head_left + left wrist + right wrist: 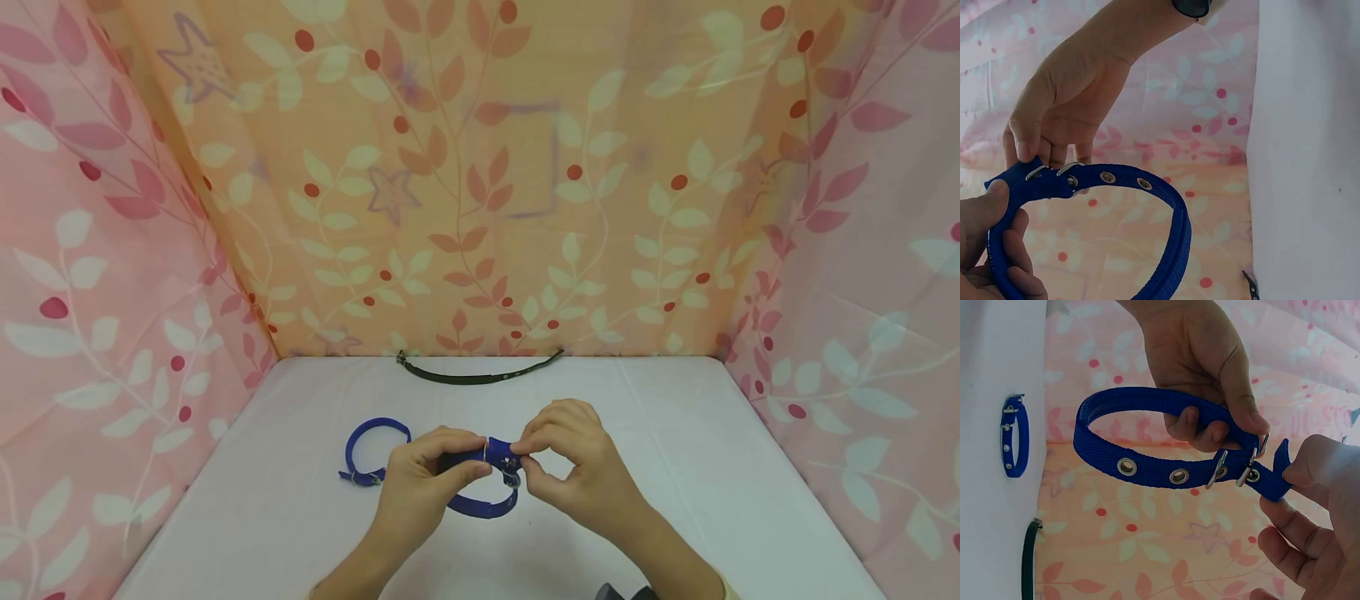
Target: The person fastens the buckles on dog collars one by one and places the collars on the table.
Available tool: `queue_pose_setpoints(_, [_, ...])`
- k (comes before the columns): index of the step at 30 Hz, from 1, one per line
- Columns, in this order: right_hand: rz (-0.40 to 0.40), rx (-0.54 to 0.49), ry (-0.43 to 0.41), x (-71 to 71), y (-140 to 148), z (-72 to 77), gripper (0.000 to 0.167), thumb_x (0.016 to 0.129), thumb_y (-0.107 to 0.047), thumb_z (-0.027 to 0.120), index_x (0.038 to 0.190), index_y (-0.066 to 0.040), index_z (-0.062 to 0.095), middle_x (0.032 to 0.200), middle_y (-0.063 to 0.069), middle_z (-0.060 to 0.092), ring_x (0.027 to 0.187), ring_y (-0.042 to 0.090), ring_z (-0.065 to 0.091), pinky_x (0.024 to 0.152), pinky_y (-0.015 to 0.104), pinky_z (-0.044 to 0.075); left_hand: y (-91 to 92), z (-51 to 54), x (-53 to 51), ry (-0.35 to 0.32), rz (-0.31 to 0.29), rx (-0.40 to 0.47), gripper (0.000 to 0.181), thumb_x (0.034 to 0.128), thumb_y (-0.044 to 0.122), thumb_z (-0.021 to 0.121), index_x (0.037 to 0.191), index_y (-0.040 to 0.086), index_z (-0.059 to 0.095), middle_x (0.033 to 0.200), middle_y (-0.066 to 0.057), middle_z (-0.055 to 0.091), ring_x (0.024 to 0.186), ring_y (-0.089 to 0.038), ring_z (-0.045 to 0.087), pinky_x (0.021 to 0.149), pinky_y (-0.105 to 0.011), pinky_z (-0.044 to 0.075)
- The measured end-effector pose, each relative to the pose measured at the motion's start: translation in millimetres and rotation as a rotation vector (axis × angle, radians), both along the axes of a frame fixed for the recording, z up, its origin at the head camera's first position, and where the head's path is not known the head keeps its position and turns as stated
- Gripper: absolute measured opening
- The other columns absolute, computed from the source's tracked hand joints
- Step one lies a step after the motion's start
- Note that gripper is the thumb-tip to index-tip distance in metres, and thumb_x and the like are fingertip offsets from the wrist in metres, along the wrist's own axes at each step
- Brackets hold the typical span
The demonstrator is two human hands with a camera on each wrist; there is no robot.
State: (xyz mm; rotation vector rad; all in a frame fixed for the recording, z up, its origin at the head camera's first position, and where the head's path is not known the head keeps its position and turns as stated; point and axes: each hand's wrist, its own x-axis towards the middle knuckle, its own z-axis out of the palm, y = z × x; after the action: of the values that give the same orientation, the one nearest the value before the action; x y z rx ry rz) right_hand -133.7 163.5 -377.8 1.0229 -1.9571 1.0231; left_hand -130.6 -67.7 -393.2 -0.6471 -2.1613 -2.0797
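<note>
A blue collar point(482, 507) with metal eyelets and a buckle is held up in a loop between both hands. My left hand point(422, 475) grips its band near the buckle, thumb on one side and fingers on the other. Between thumb and fingers, my right hand point(583, 467) pinches the strap's end. In the right wrist view, that strap tip point(1280, 475) sticks out past the metal buckle point(1250, 469) and bends upward. Several eyelets point(1127, 467) show along the band. The strap passes through the metal parts, with the buckle's prong by an eyelet.
A second blue collar point(350, 450), fastened in a loop, lies on the white table point(300, 542) just left of my left hand. At the table's back edge, a dark green collar point(465, 379) lies stretched in a shallow curve. Patterned cloth point(480, 250) walls the back and both sides.
</note>
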Motion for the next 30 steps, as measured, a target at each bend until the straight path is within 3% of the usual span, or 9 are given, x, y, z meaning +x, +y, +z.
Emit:
queue_pose_setpoints(14, [-0.081, 0.129, 0.040, 4.2, -0.2, -0.3, 0.031, 0.069, -0.001, 0.077, 0.088, -0.026, 0.073, 0.089, -0.017, 0.062, 0.093, 0.007, 0.056, 0.099, 0.046, 0.040, 1.3, -3.4, 0.4, 0.063, -0.013, -0.024, 0.025, 0.0845, 0.012, 0.083, 0.109, 0.015, 0.079, 0.101, -0.005, 0.075, 0.091, -0.021, 0.074, 0.083, -0.033, 0.061])
queue_pose_setpoints(20, [-0.099, 0.161, 0.076, 4.1, -1.3, 0.1, 0.029, 0.070, -0.003, 0.077, 0.089, -0.025, 0.074, 0.090, -0.017, 0.061, 0.092, 0.007, 0.055, 0.099, 0.050, 0.041, -0.1, -1.0, -0.1, 0.009, -0.021, -0.117, 0.025, 0.0861, 0.021, 0.083, 0.110, 0.017, 0.077, 0.102, -0.001, 0.075, 0.090, -0.020, 0.074, 0.081, -0.030, 0.062])
queue_pose_setpoints(26, [-0.075, 0.152, -0.039, 4.8, -0.5, 1.0, 0.026, 0.080, -0.008, 0.081, 0.099, -0.025, 0.074, 0.096, -0.017, 0.066, 0.097, 0.007, 0.057, 0.104, 0.048, 0.039, -1.7, 4.2, -3.5, -0.093, -0.044, -0.210, 0.029, 0.0884, 0.029, 0.081, 0.113, 0.016, 0.073, 0.103, -0.001, 0.075, 0.091, -0.019, 0.073, 0.083, -0.025, 0.060])
queue_pose_setpoints(30, [-0.055, 0.111, -0.096, 5.5, 1.1, 1.1, 0.026, 0.084, -0.011, 0.083, 0.105, -0.023, 0.073, 0.097, -0.018, 0.068, 0.099, 0.007, 0.060, 0.106, 0.045, 0.039, -2.3, 5.9, -3.3, -0.110, -0.052, -0.229, 0.028, 0.0893, 0.032, 0.080, 0.114, 0.019, 0.073, 0.105, -0.002, 0.074, 0.095, -0.019, 0.071, 0.086, -0.025, 0.059])
